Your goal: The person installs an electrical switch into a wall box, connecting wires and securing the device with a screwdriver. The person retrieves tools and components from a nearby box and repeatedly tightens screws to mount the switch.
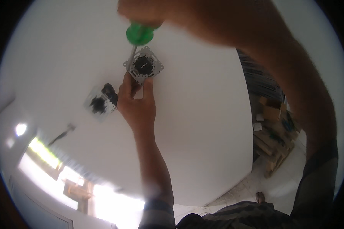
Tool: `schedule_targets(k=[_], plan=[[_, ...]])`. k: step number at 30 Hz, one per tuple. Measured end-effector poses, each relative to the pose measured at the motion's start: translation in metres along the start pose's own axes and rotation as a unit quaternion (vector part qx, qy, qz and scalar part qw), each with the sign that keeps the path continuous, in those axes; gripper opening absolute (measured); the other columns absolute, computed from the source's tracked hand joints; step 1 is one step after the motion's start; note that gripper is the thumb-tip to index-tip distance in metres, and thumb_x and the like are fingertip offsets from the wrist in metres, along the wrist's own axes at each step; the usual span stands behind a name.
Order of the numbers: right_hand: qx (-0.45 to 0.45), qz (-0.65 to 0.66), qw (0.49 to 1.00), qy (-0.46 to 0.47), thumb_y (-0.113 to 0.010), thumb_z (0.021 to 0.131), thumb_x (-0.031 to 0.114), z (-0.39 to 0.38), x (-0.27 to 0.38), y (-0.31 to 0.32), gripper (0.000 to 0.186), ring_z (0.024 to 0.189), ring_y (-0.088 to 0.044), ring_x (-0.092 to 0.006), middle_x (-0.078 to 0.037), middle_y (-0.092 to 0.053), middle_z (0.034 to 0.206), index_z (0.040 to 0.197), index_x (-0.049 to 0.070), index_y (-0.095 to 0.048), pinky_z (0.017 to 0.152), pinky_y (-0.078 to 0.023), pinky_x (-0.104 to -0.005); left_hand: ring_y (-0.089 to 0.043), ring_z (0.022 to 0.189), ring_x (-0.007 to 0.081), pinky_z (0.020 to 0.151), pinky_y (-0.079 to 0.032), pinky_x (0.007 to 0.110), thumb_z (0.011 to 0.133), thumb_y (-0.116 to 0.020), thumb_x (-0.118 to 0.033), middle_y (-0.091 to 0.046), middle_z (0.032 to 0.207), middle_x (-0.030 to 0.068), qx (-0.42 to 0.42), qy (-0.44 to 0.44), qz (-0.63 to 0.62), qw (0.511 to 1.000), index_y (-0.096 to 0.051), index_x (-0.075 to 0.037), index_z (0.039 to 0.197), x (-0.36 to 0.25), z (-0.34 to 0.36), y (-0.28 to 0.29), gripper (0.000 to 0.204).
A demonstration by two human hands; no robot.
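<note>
High on the white wall (195, 122), my left hand (137, 108) grips a square socket mechanism (144, 65) with a grey metal frame and black centre, fingers at its lower edge. My right hand (149, 11) is closed around a green-handled screwdriver (140, 34), whose shaft points down at the frame's left side; its tip is hard to make out. Left of my left hand is a second mechanism (98, 102), blurred, with a grey frame and black body. A short dark piece (60, 135), apparently wire, sticks out farther down at the left.
Down at the right are a cardboard box (270, 108), a wooden pallet (275, 156) with small white pieces and tools, and dark stacked material (258, 76). My foot (260, 196) stands on the tiled floor (240, 194). Bright openings (114, 202) show at the lower left.
</note>
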State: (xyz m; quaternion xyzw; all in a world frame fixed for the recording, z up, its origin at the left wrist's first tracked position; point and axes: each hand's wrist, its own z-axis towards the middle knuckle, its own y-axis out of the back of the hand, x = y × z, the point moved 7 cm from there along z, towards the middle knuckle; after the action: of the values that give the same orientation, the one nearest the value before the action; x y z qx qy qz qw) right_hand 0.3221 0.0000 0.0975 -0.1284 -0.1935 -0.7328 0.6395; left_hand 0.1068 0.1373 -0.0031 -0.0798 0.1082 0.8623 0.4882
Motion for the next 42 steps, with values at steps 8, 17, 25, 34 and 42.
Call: schedule_targets(k=[8,17,25,34,42], plan=[[0.063,-0.012,0.996,-0.061,-0.068,0.095,0.022,0.009,-0.086,0.001,0.027,0.049,-0.066,-0.0155,-0.007,-0.064,0.064,0.097,-0.004,-0.071,0.044,-0.055,-0.0277,-0.071,0.099,0.0192,0.093,-0.056,0.034,0.088,-0.080,-0.012,-0.074,0.112,0.0164,0.006,0.004,0.081,0.997,-0.044,0.004,0.150,-0.016,0.000,-0.005,0.073],[0.168,0.005,0.981,-0.099,-0.064,0.094,0.013,0.022,-0.198,-0.050,0.021,0.045,-0.061,-0.0167,-0.010,-0.065,0.062,0.086,-0.005,-0.071,0.044,-0.051,-0.0317,-0.069,0.093,0.0142,0.088,-0.056,0.031,0.088,-0.081,-0.013,-0.074,0.105,0.0116,0.018,0.032,0.140,0.989,-0.044,0.002,0.151,-0.012,-0.007,-0.012,0.075],[0.166,0.008,0.982,-0.095,-0.064,0.092,0.010,0.030,-0.232,-0.058,0.019,0.051,-0.067,-0.0177,-0.012,-0.067,0.062,0.085,-0.007,-0.070,0.049,-0.055,-0.0309,-0.068,0.088,0.0133,0.082,-0.055,0.029,0.091,-0.079,-0.014,-0.072,0.096,0.0108,-0.059,0.085,0.105,0.989,-0.051,0.005,0.143,0.020,-0.025,-0.020,0.062],[0.165,0.077,0.970,-0.160,-0.069,0.091,0.013,0.044,-0.208,-0.068,0.028,0.055,-0.068,-0.0228,-0.017,-0.071,0.084,0.106,-0.011,-0.069,0.049,-0.054,-0.0328,-0.064,0.062,0.0135,0.057,-0.050,0.026,0.100,-0.068,-0.026,-0.071,0.081,0.0116,-0.032,0.268,-0.351,0.897,-0.051,0.002,0.132,0.017,-0.038,-0.065,0.046],[0.138,-0.002,0.960,-0.243,-0.067,0.093,0.011,0.037,-0.192,-0.065,0.023,0.053,-0.067,-0.0224,-0.014,-0.068,0.080,0.106,-0.009,-0.067,0.048,-0.054,-0.0321,-0.059,0.054,0.0112,0.046,-0.046,0.027,0.102,-0.061,-0.018,-0.068,0.083,0.0098,-0.011,0.266,-0.434,0.860,-0.054,0.004,0.119,0.035,-0.022,-0.078,0.029]])
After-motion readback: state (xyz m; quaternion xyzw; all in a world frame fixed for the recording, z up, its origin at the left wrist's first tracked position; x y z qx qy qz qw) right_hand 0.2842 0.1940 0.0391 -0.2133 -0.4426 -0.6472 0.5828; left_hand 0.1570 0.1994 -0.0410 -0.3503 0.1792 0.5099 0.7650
